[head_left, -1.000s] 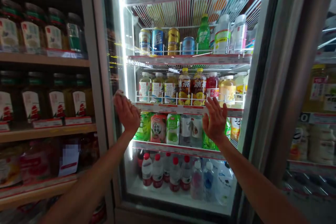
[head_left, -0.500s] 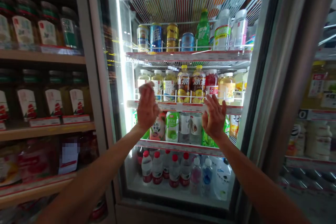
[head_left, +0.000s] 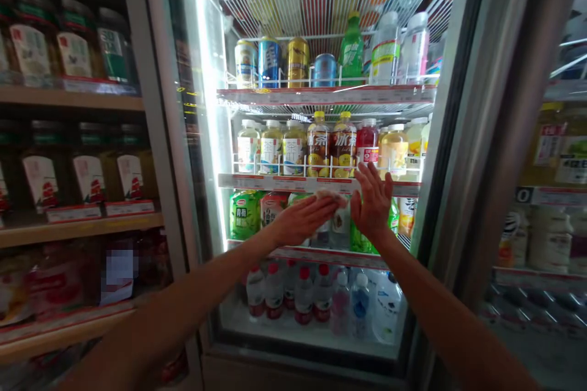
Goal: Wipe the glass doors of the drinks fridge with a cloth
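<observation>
And here's the tall drinks fridge (head_left: 337, 183), glass door (head_left: 284, 342) closed across its stocked shelves! The right hand (head_left: 372, 204) is open, fingers spread, palm against the glass. Left hand (head_left: 305, 220), fingers together, presses a pale cloth (head_left: 331, 197) to the door, just beside the right, before the green bottles (head_left: 245, 215)!
</observation>
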`<state>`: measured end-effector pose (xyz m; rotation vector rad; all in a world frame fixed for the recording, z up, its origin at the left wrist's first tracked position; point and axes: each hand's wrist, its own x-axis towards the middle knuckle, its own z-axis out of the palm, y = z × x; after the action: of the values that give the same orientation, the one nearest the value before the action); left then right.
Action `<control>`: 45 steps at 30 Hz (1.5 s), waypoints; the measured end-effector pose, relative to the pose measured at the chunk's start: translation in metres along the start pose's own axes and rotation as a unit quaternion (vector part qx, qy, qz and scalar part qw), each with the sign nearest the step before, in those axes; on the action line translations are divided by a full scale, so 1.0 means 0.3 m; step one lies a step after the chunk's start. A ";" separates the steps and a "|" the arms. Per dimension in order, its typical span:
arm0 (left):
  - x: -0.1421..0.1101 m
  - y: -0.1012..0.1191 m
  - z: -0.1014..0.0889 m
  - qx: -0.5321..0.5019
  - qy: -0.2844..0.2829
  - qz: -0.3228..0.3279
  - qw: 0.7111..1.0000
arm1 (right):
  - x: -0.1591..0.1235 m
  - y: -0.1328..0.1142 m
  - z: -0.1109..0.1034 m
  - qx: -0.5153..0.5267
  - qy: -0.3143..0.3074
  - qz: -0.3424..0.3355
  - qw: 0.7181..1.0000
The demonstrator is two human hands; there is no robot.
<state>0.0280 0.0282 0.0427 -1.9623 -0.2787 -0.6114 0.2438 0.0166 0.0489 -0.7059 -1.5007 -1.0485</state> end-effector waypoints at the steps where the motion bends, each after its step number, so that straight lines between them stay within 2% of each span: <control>1: 0.001 -0.004 -0.003 -0.004 -0.017 0.025 1.000 | 0.000 0.000 0.000 0.003 0.000 -0.001 1.000; 2: 0.001 -0.022 -0.009 -0.002 -0.009 0.011 1.000 | 0.000 0.000 -0.001 0.004 0.000 0.000 1.000; 3: 0.001 -0.052 -0.016 0.007 0.026 -0.044 0.999 | 0.001 -0.001 -0.001 0.002 -0.002 0.002 1.000; 4: 0.001 -0.087 -0.023 0.022 0.081 -0.128 0.988 | 0.001 -0.002 -0.001 -0.001 -0.002 0.004 1.000; 6: 0.001 -0.149 -0.032 0.050 0.199 -0.304 0.930 | 0.001 -0.003 -0.002 -0.006 0.001 0.005 1.000; 7: 0.000 -0.164 -0.032 0.057 0.235 -0.354 0.903 | 0.000 -0.002 -0.002 -0.005 0.003 0.004 1.000; 8: -0.003 -0.165 -0.029 0.056 0.244 -0.369 0.895 | -0.001 0.001 -0.002 -0.004 0.003 0.005 1.000; 9: -0.007 -0.150 -0.022 0.047 0.227 -0.346 0.909 | -0.003 0.004 -0.003 -0.002 0.001 0.006 1.000; 11: -0.010 -0.091 -0.002 0.018 0.150 -0.229 0.962 | -0.003 0.007 -0.005 -0.001 -0.004 0.010 1.000; 12: -0.007 -0.055 0.010 0.006 0.116 -0.178 0.977 | -0.001 0.003 -0.006 -0.002 -0.005 0.010 1.000; 14: 0.016 0.004 0.031 -0.009 0.096 -0.148 0.984 | 0.012 -0.020 -0.006 0.004 0.000 0.005 1.000; 16: 0.051 0.029 0.045 -0.032 0.127 -0.198 0.971 | 0.035 -0.068 0.001 0.039 -0.005 -0.018 0.999; 18: 0.074 0.025 0.044 -0.064 0.170 -0.264 0.947 | 0.058 -0.131 0.020 0.092 -0.037 -0.042 0.994; 20: 0.057 0.010 0.030 -0.090 0.176 -0.309 0.930 | 0.071 -0.192 0.050 0.121 -0.083 -0.044 0.988; 23: -0.051 -0.010 0.002 -0.086 0.095 -0.316 0.940 | 0.072 -0.265 0.109 0.089 -0.132 -0.031 0.987; 24: -0.095 -0.014 -0.003 -0.068 0.083 -0.318 0.942 | 0.070 -0.284 0.129 0.069 -0.141 -0.031 0.987; 26: -0.169 -0.020 -0.001 -0.021 0.098 -0.359 0.928 | 0.071 -0.315 0.164 0.032 -0.143 -0.031 0.989; 28: -0.209 -0.024 0.014 0.017 0.123 -0.400 0.908 | 0.077 -0.318 0.176 0.003 -0.137 -0.035 0.990; 30: -0.216 -0.026 0.033 0.037 0.134 -0.410 0.902 | 0.082 -0.267 0.145 -0.023 -0.133 -0.037 0.990; 32: -0.209 -0.027 0.046 0.048 0.134 -0.400 0.905 | 0.078 -0.150 0.072 -0.057 -0.116 -0.008 0.992; 34: -0.200 -0.028 0.052 0.054 0.136 -0.394 0.907 | 0.069 0.001 -0.016 -0.108 -0.047 0.076 0.990; 36: -0.197 -0.028 0.052 0.053 0.138 -0.396 0.906 | 0.061 0.122 -0.078 -0.150 0.020 0.187 0.971; 38: -0.199 -0.027 0.050 0.050 0.137 -0.399 0.905 | 0.057 0.151 -0.084 -0.153 0.062 0.242 0.956; 40: -0.202 -0.026 0.048 0.044 0.133 -0.401 0.905 | 0.054 0.076 -0.037 -0.129 0.055 0.215 0.967; 43: -0.206 -0.026 0.048 0.036 0.130 -0.402 0.906 | 0.041 -0.101 0.050 -0.059 -0.066 0.039 0.995; 45: -0.208 -0.027 0.049 0.036 0.131 -0.401 0.906 | 0.033 -0.141 0.063 -0.040 -0.122 -0.056 0.990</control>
<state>-0.0238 0.0493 0.0107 -1.6161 -0.9458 -1.3545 0.1964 0.0143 0.0489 -0.8380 -1.7315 -1.1427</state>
